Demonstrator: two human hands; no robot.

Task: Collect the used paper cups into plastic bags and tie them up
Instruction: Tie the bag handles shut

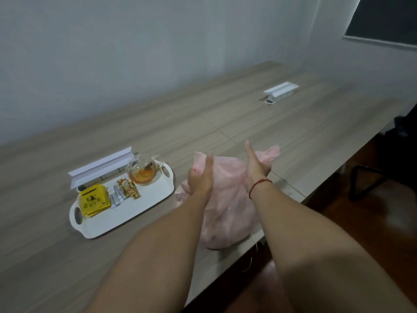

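Hands apart; left hand (200,178) and right hand (257,169) each grip a handle of pink bag (225,206) | bag on table (282,123)

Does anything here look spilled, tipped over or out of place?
Nothing spilled or tipped. The glass teapot stands upright on the white tray. Only the pink bag sits at the near edge of the table and could slide off.
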